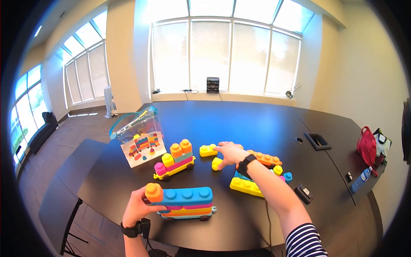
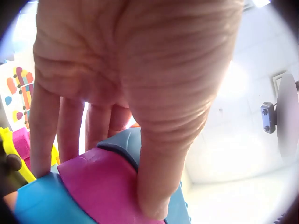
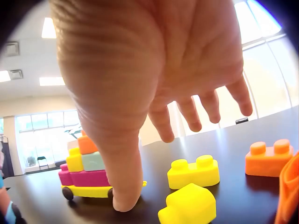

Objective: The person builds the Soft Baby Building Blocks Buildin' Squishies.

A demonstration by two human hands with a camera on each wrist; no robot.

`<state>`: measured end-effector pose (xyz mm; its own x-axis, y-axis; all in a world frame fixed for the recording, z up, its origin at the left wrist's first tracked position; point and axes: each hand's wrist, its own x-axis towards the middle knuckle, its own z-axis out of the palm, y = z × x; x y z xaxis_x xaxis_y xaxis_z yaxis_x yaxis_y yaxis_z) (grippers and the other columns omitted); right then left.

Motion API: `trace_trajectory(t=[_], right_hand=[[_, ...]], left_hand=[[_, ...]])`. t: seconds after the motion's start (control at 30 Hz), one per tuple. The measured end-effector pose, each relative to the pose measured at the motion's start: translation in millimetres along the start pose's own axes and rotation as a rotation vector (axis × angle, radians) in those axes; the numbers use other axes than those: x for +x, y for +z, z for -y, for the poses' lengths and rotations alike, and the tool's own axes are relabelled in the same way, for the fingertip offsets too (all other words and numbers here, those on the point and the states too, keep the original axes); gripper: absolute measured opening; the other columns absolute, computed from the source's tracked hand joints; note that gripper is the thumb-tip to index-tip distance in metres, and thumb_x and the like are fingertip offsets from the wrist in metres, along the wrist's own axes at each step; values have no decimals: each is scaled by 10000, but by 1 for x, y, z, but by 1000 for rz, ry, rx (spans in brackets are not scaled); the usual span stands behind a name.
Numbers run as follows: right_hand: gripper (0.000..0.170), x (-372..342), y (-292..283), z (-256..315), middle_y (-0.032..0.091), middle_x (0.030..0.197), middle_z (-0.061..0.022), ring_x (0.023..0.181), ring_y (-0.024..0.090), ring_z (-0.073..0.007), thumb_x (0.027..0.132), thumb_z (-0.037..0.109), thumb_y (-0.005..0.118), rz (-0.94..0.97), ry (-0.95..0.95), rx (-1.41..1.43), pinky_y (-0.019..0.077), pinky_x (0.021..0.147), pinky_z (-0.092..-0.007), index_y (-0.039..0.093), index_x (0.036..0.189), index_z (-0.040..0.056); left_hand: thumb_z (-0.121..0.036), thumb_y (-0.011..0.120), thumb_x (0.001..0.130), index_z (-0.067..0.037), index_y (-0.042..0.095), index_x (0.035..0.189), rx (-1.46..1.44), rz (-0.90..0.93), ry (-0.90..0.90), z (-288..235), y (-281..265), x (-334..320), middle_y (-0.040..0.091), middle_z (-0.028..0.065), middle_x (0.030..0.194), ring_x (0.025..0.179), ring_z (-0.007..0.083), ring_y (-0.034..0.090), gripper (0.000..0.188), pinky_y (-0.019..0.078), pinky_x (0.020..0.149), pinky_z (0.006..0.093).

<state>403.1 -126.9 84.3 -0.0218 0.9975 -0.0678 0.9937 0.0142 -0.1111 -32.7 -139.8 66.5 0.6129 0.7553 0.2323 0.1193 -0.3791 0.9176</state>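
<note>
My left hand (image 1: 139,205) grips the left end of a block stack on wheels, with fingers behind and thumb in front. Its top is a long blue block (image 1: 188,195) beside an orange block (image 1: 154,192), over pink, orange and yellow layers. In the left wrist view the thumb presses a pink block (image 2: 103,182). My right hand (image 1: 233,153) reaches over two loose yellow blocks, its fingers spread; in the right wrist view one yellow block (image 3: 191,205) lies on its side and another (image 3: 194,172) stands upright, neither visibly held.
A yellow-based wagon (image 1: 175,171) with pink, yellow and orange blocks stands behind the stack. A clear bucket (image 1: 141,128) is at the back left. Right of centre lie an orange wagon (image 1: 265,159) and a long yellow block (image 1: 246,186). Farther right are a black box (image 1: 304,193) and a bottle (image 1: 361,180).
</note>
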Motion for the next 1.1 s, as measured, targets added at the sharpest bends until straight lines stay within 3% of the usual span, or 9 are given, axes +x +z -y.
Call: trace_trajectory(t=[0.1,0.2,0.3,0.33,0.57,0.63,0.83,1.0,1.1], right_hand=[[1178,48,10,-3,308,1719,-215,1599,262,-403,670,522,962,71,12,82,320,1271,-539,399,1648,184],[1215,81,35,-11,266,1742,-212,1622,212,-398,665,526,965,48,56,179,289,1296,-526,364,1667,195],[1220,94,48,-15,322,1713,-201,1595,283,-385,665,519,961,91,37,193,329,1281,-506,350,1673,203],[1131,92,54,-18,455,1618,-187,1516,414,-380,680,421,963,29,24,223,398,1231,-499,404,1638,201],[628,71,47,-27,705,1287,-136,1198,675,-361,733,13,784,177,-107,250,585,971,-452,705,1334,176],[651,52,43,-17,713,1263,-134,1201,677,-351,716,-97,620,320,-77,205,589,923,-451,726,1294,183],[552,-15,38,-14,742,1235,-121,1164,686,-349,730,-95,539,386,-176,201,551,973,-445,741,1196,121],[711,-47,38,-17,674,1437,-121,1348,613,-339,763,-92,589,433,-161,104,492,1128,-448,673,1423,158],[888,-86,10,-2,545,1604,-104,1471,517,-324,784,-38,720,322,-160,220,417,1218,-450,487,1607,200]], left_hand=[[-41,987,721,1,670,1306,-50,16,-27,3,3,1,752,24,1147,1039,102,704,668,606,968,308],[-61,988,731,1,660,1324,-17,29,-29,2,4,1,752,37,1176,1068,124,714,680,603,1009,328],[-82,995,729,0,660,1324,30,34,-38,4,2,4,753,45,1171,1062,133,720,688,607,1005,330],[-96,999,728,-1,658,1325,30,35,-31,3,3,4,755,51,1164,1059,138,724,693,609,1005,333],[-80,993,727,-1,654,1331,26,40,-20,5,3,5,753,46,1168,1064,135,722,698,607,1008,331],[-79,992,726,-1,655,1331,0,36,-20,1,5,4,752,45,1168,1062,134,721,697,606,1009,330],[-103,992,726,-22,674,1314,28,13,13,3,11,4,768,24,1116,994,110,714,673,610,922,303],[-122,993,727,-21,681,1312,41,-2,32,-1,19,5,773,28,1109,990,111,721,671,615,916,309],[-121,990,729,-21,678,1323,29,-13,47,-5,26,5,776,32,1123,995,114,726,678,618,917,313]])
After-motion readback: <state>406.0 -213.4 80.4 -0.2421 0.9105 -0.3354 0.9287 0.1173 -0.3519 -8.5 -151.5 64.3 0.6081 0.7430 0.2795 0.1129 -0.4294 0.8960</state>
